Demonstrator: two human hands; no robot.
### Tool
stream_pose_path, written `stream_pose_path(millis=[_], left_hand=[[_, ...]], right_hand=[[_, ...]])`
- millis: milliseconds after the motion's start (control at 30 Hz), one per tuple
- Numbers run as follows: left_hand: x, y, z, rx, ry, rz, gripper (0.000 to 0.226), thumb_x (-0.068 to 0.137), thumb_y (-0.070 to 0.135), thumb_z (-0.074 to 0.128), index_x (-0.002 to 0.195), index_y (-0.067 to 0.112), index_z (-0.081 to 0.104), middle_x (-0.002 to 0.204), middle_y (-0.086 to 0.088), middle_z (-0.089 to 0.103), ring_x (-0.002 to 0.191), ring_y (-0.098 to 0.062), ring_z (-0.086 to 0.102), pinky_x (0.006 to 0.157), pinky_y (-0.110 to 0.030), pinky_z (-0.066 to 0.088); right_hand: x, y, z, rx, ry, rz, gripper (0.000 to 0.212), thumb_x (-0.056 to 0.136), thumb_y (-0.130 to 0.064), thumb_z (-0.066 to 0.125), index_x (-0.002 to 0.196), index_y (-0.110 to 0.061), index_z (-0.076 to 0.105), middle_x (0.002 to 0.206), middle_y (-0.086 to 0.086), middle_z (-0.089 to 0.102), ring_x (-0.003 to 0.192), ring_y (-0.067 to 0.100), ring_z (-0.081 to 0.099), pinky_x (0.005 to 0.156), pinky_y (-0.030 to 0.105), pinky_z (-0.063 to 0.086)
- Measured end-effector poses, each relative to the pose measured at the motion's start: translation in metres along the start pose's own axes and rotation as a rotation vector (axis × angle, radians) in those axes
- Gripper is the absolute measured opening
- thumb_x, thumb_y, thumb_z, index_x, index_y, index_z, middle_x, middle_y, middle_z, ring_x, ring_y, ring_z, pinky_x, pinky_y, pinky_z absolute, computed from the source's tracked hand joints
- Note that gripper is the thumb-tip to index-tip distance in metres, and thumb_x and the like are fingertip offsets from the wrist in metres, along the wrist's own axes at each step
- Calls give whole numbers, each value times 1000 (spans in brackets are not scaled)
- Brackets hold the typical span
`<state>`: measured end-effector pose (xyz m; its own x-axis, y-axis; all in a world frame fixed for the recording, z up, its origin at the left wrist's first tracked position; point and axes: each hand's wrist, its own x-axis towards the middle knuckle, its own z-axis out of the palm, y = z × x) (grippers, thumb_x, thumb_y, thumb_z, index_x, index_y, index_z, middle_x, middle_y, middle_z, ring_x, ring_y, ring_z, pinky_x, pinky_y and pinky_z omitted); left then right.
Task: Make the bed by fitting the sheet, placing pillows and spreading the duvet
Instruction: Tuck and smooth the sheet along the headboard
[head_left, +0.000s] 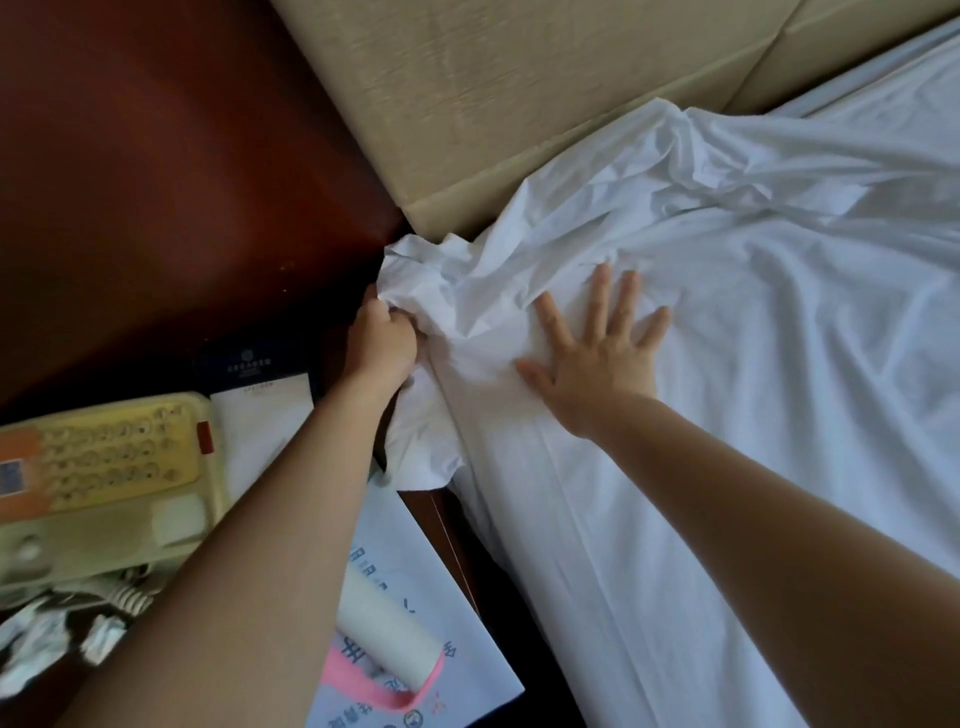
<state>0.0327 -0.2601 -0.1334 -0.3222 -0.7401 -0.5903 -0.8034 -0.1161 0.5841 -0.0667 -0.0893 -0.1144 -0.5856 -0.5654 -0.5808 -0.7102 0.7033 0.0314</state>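
- White sheet (727, 322) fitting underway: left hand (382, 345) clamped on bunched corner at 9 o'clock.
- Right hand (597, 358) flat, fingers apart.
- Next: tuck under.

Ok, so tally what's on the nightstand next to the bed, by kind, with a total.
Telephone: 1
Notepad: 1
Printed paper sheet: 1
White roll: 1
Crumpled wrapper: 1
Total: 5
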Motion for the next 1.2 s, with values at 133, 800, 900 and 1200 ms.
stream_pose_path(millis=[133, 800, 900, 1200], left_hand=[[12, 14, 21, -124, -156, -160, 52, 89, 44, 48, 133, 16, 43, 133, -18, 51, 120, -35, 50, 97, -46, 44], [-84, -60, 29, 545, -32, -64, 29, 90, 34, 48, 100, 8, 49, 87, -14, 69, 77, -32, 67, 68, -37, 52], [-83, -61, 32, 292, -206, -299, 31, 96, 28, 36, 83, 7, 54, 63, -9, 69, 64, -24, 70, 70, -35, 57], [-50, -64, 69, -589, -77, -405, 59, 83, 49, 41, 130, 15, 50, 124, -11, 60, 110, -29, 59, 101, -46, 45]], right_hand=[[0, 0, 3, 18, 13, -4, 70, 90, -67, 10, 145, -36, -20, 151, 23, -27, 138, 46, -24, 108, 68, -2], [2, 3, 5, 13, 71, -38, 71, 89, -68, 10, 147, -35, -16, 151, 24, -25, 138, 46, -22, 108, 67, -1], [2, 3, 6, 11, 73, -38, 71, 89, -68, 9, 146, -35, -17, 151, 24, -25, 138, 46, -22, 108, 67, -2], [3, 4, 10, 4, 121, -60, 73, 88, -69, 9, 147, -34, -16, 152, 25, -23, 139, 45, -21, 108, 66, -3]])
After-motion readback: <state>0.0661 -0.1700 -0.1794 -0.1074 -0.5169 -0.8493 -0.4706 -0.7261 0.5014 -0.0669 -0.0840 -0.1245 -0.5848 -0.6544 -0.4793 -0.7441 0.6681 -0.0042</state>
